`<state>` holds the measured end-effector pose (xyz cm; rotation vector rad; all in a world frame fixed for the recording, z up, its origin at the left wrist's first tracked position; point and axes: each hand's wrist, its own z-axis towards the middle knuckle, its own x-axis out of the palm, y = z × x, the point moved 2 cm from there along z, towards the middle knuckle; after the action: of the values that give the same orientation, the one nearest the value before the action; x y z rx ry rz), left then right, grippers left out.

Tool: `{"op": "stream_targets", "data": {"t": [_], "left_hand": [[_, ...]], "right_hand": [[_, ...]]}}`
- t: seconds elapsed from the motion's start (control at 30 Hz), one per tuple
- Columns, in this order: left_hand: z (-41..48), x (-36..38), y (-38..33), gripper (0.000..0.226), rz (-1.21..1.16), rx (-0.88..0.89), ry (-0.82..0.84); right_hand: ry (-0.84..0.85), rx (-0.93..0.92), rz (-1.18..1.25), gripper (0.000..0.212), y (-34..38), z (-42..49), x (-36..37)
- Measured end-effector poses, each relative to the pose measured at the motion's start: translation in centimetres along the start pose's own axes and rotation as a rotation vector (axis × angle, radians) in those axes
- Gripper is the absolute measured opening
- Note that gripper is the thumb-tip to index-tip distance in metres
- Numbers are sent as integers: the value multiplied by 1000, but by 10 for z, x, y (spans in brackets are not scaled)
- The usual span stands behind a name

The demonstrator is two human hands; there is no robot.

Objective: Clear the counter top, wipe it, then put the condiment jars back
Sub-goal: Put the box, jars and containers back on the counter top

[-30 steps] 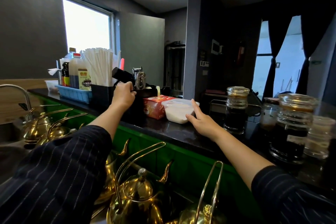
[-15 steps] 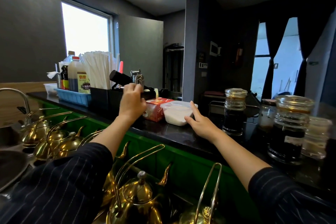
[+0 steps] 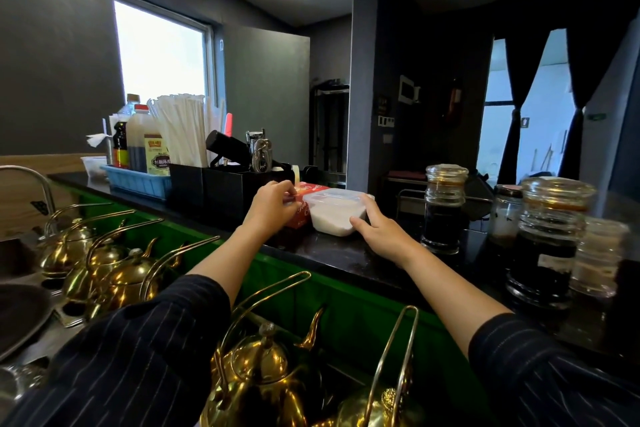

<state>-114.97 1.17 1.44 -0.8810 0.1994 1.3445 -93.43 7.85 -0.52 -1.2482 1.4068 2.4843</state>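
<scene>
On the black counter top [image 3: 332, 262] a clear lidded plastic container [image 3: 330, 215] of white powder sits against a red carton [image 3: 300, 215]. My left hand [image 3: 272, 206] has its fingers curled over the carton's near left end. My right hand [image 3: 379, 230] grips the container's right end, thumb on the near side and forefinger along the far edge. To the right stand several glass condiment jars: a tall dark one [image 3: 445, 208], a big dark one [image 3: 550, 243], a pale one [image 3: 505, 215] behind and a clear one [image 3: 599, 256].
Left of the carton stands a black organiser [image 3: 214, 191] with tools and white straws [image 3: 183, 132]. Beyond it is a blue tray [image 3: 136, 180] of sauce bottles. Below the green counter front [image 3: 346, 315], gold teapots [image 3: 263, 371] crowd the lower ledge beside a tap [image 3: 33, 177].
My left hand has left the black organiser and moved right and down onto the red carton. My right hand, which lay flat beside the container, has closed round its right end.
</scene>
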Motion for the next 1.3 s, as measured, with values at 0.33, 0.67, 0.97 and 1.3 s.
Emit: {"op": "stream_targets", "data": {"t": [0.33, 0.67, 0.97, 1.3], "left_hand": [[-3, 11, -20, 32, 27, 70, 35], [-2, 0, -37, 34, 149, 10, 101], [-26, 8, -153, 49, -22, 150, 177], [-60, 56, -227, 56, -232, -151, 394]], "right_hand": [[-103, -50, 4, 35, 0, 0, -2], [-61, -6, 40, 51, 4, -8, -3], [-370, -157, -128, 21, 29, -131, -40], [-940, 101, -105, 55, -14, -222, -91]]}}
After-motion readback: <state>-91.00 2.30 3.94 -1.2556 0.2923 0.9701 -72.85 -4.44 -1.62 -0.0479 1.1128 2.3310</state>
